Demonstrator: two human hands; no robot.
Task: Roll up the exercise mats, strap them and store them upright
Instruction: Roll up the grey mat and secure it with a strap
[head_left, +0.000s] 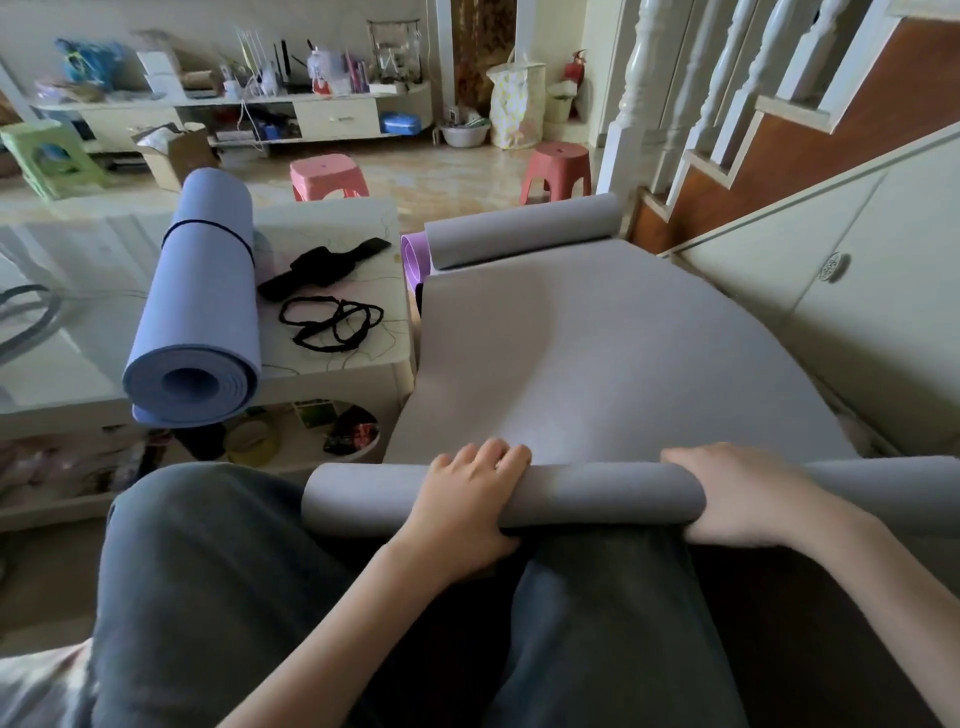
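Observation:
A grey exercise mat (597, 353) lies spread out in front of me, its near end rolled into a tube across my knees. My left hand (467, 493) grips this roll from above, fingers curled over it. My right hand (748, 499) wraps round the roll further right. The mat's far end curls up into a small roll (524, 231), with a purple mat (415, 257) tucked behind it. A blue mat (202, 306) lies rolled on the low table, with a dark band round it. Black straps (332, 322) lie loose beside it.
The low white table (62, 338) stands to my left, with clutter on its lower shelf. A black pouch (324, 267) rests near the straps. Cabinet doors (831, 291) and a staircase rise on the right. Two pink stools (556, 171) stand on the floor beyond.

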